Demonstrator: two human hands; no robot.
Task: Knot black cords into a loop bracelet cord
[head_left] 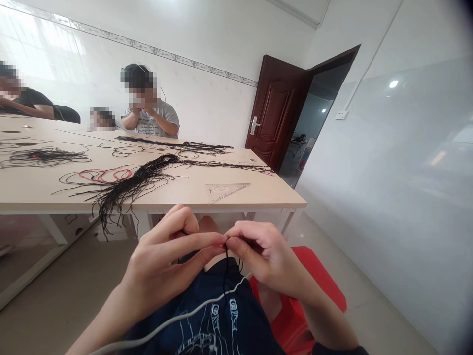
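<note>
Item: one black cord [226, 271], thin, above my lap, just off the near edge of the table [185, 195]; one length hangs straight down from my fingertips across my dark shirt [207, 330].
Left hand [166, 254]: mine, thumb and forefinger closed in a pinch on the cord, other fingers curled.
Right hand [262, 254]: mine, thumb and forefinger likewise pinching it, tips meeting the left's.
Knot, if any: hidden by my fingers.
Across my front: one white cable [195, 309].
Beneath my right forearm: one red stool [321, 271].
On the tabletop: one bundle of black cords [136, 182], ends drooping over the near edge; red cord [96, 179] beside it; one clear set square [226, 191], to the right.
</note>
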